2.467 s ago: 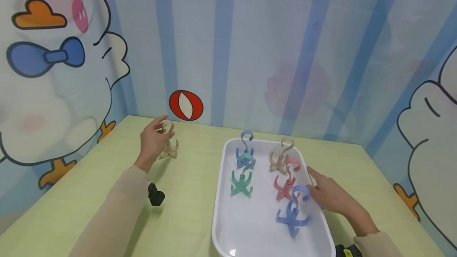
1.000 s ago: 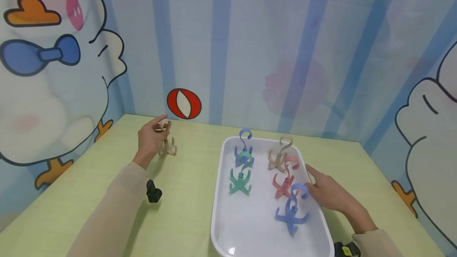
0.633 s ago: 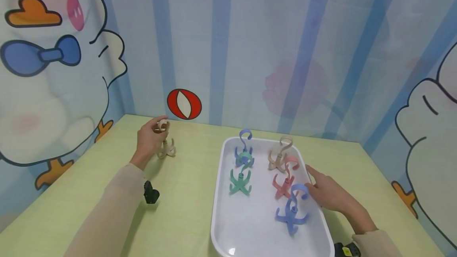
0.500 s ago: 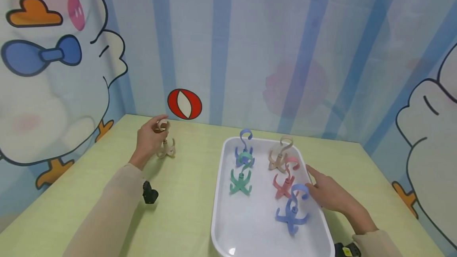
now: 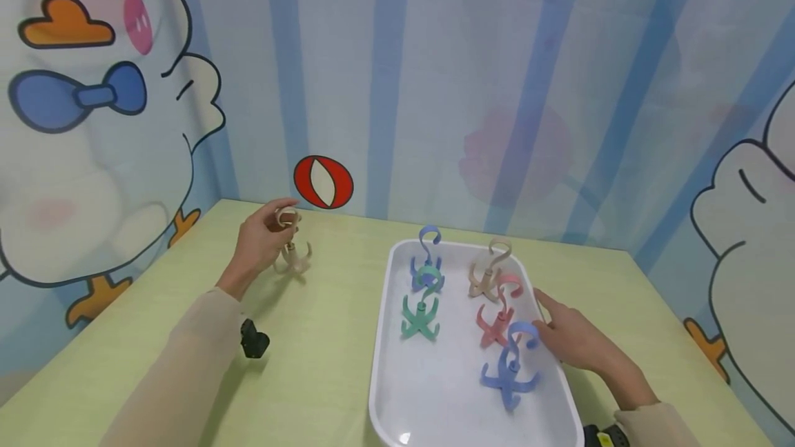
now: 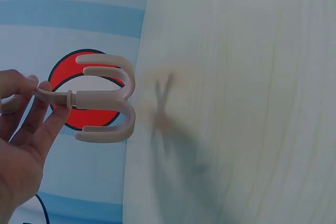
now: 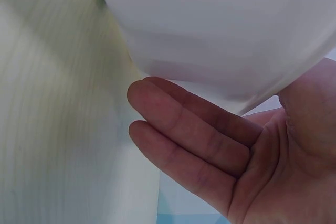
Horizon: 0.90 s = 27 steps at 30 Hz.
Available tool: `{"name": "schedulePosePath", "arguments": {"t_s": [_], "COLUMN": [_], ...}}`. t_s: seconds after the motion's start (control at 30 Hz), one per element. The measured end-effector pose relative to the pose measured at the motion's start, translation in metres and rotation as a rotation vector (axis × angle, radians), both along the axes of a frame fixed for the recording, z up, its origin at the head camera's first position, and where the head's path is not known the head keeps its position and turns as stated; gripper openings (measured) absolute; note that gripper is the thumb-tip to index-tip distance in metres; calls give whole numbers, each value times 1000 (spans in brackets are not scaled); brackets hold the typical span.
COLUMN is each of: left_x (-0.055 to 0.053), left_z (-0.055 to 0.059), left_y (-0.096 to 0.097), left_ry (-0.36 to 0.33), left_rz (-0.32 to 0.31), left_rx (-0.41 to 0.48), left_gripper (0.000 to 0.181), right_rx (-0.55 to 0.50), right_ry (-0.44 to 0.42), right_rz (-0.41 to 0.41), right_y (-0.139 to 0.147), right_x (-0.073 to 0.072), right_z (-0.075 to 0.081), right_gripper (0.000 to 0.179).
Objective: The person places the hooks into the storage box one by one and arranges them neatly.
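Note:
Thumb and fingers of my left hand (image 5: 256,243) pinch the curved top of a beige multi-prong hanging hook (image 5: 298,262). In the left wrist view, the hook (image 6: 100,99) points its prongs away from the hand, and its shadow falls on the table apart from it. On the right, a white tray (image 5: 428,399) is held at its side wall by my right hand (image 5: 574,340), thumb at the rim. The right wrist view has the fingers (image 7: 194,140) stretched along the outside of the wall; the thumb tip is hidden there.
Several similar hooks stand in the tray: a far blue one (image 5: 425,267), a green one (image 5: 420,319), a beige one (image 5: 484,283), a pink one (image 5: 495,330) and a near blue one (image 5: 509,381). A duck-print curtain (image 5: 428,88) closes off the table's back edge.
My left hand has closed on the beige hook's top and raised it, its prongs swinging slightly right. My right hand and the tray stay put.

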State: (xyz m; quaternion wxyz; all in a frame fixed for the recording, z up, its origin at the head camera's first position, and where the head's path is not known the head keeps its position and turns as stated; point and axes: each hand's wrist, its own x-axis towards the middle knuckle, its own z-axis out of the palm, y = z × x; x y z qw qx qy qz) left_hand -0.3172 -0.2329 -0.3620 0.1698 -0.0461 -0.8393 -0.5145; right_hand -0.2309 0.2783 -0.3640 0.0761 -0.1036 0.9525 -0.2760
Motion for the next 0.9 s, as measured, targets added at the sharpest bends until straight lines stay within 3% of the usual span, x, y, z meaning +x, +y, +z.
{"name": "schedulePosePath", "arguments": {"t_s": [0.9], "left_x": [15], "left_z": [8], "left_y": [14], "left_ry": [19], "left_rz": [-105], "left_rx": [31], "left_gripper": [44], "right_rx": [9], "right_ry": [2], "right_rz": [-4], "right_y": [0], "right_x": [-1], "right_z": [0], "right_gripper": [69]}}
